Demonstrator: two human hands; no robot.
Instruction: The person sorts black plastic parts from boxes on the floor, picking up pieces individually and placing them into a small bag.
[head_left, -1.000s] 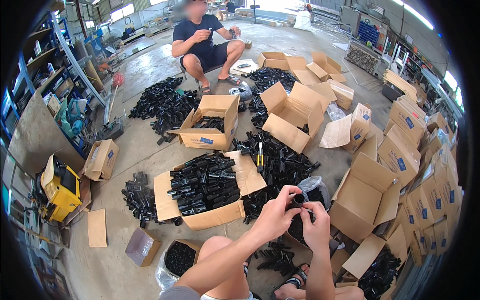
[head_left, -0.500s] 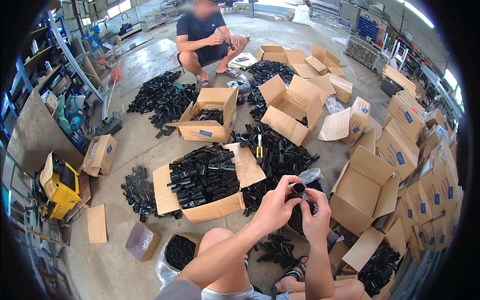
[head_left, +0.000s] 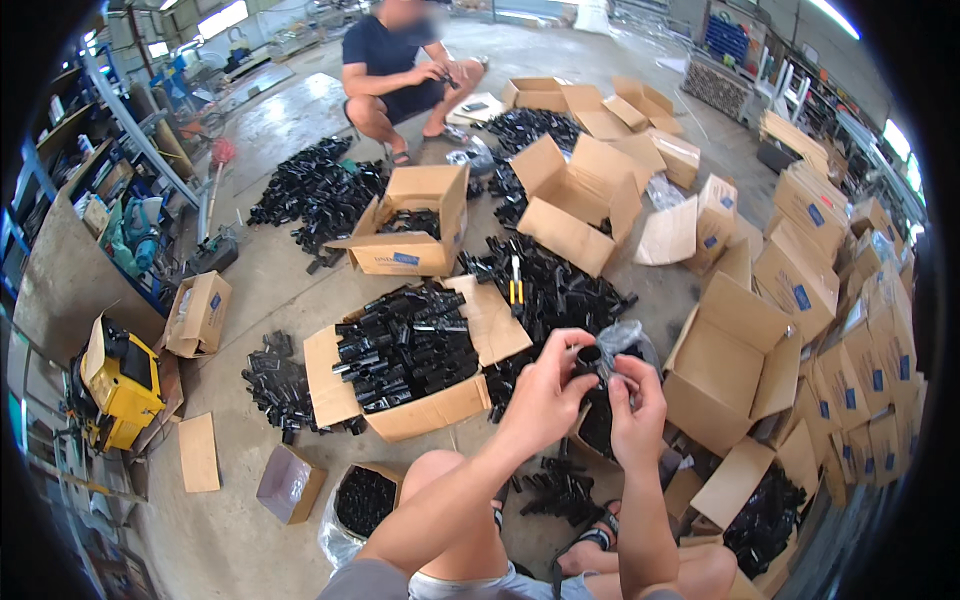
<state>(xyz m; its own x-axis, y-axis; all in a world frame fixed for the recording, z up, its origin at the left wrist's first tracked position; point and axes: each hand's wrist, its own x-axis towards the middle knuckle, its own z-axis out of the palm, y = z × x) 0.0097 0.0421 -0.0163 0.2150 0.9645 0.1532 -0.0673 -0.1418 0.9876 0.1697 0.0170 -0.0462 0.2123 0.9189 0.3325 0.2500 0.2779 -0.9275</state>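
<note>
My left hand [head_left: 540, 398] grips a short black tubular fitting [head_left: 590, 356], its round opening facing up. Close against the fitting, my right hand [head_left: 637, 408] has thumb and fingers pinched together; whatever is between them is too small to make out. Below both hands stands a carton of small black parts [head_left: 598, 428], partly hidden, with a clear plastic bag [head_left: 622, 336] at its far side. Left of my hands, an open carton [head_left: 432, 417] is heaped with black tube fittings [head_left: 405, 345]. Yellow-handled pliers [head_left: 516, 290] rest upon a loose pile of fittings [head_left: 565, 300] beyond.
A co-worker [head_left: 400, 75] squats at the far side, handling a black part. More fitting piles [head_left: 315, 190] and open cartons [head_left: 585, 215] cover the floor. Stacked cartons [head_left: 850, 370] line the right; a yellow machine [head_left: 122, 385] stands left. A small parts box [head_left: 365, 500] is near my knee.
My view has shifted slightly. My right fingers have come down and a little away from the fitting's top, while my left hand keeps its hold with the fitting tilted differently.
</note>
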